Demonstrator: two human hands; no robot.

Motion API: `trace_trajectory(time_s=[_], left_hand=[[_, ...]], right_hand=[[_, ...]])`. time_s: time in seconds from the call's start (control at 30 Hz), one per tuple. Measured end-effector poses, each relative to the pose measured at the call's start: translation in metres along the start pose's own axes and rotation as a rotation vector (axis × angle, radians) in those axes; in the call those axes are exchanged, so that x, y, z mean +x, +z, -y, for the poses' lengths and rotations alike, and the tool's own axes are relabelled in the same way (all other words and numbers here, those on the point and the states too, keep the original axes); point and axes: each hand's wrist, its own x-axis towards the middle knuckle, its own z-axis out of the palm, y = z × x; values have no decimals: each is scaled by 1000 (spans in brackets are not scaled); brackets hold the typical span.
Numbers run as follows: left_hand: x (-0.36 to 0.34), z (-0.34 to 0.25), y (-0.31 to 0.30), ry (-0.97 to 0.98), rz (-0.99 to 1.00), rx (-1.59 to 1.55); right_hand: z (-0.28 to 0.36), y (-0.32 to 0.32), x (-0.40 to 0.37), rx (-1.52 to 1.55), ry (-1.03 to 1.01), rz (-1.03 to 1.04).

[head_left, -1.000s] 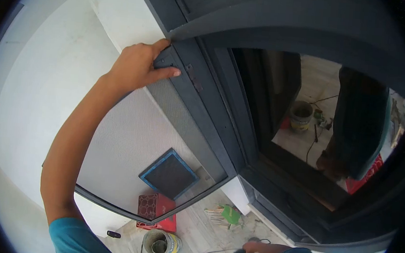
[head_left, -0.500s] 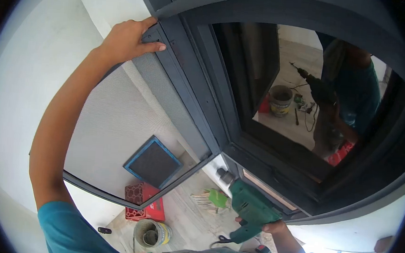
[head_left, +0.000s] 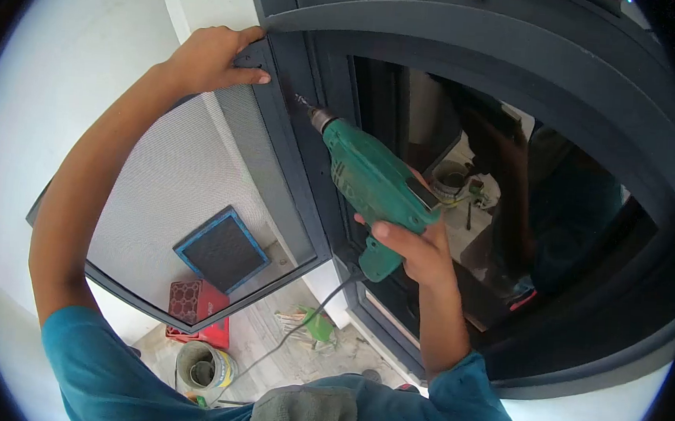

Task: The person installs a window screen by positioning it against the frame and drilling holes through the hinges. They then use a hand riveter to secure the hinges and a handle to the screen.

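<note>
A green power drill (head_left: 375, 174) is in my right hand (head_left: 421, 251), which wraps round its handle. The drill bit (head_left: 302, 100) points up and left, close to the dark window frame (head_left: 321, 166). Beside it, my left hand (head_left: 215, 59) grips the upper corner of the hinged mesh screen (head_left: 160, 175), thumb on the face and fingers over the top edge. That screen stands swung out to the left of the window. A grey power cord (head_left: 289, 336) trails from the drill handle past my body.
Dark window glass (head_left: 573, 203) on the right reflects a person. Below lie a blue-edged dark panel (head_left: 225, 250), a red crate (head_left: 218, 331), a bucket (head_left: 224, 371) and a green packet (head_left: 320, 327) on the tiled floor. A grey cloth (head_left: 303, 415) hangs at my chest.
My right hand has raised the drill from low by the sill to the upper window frame, near my left hand. My left hand keeps its grip on the screen corner.
</note>
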Motion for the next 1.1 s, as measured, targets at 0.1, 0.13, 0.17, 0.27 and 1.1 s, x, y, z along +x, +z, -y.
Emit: trace_trajectory(time_s=[0.1, 0.13, 0.17, 0.27, 1.1], left_hand=[[1, -3, -3, -12, 15, 4], [1, -5, -5, -20, 25, 5], [0, -7, -7, -27, 24, -9], [-2, -4, -5, -21, 14, -20], [-3, 2, 0, 0, -16, -25]], right_hand=[[1, 1, 17, -42, -36, 27], [3, 0, 19, -56, -45, 30], [5, 0, 21, -69, -56, 31], [12, -1, 30, -105, -67, 71], [23, 1, 61, -317, -111, 117]])
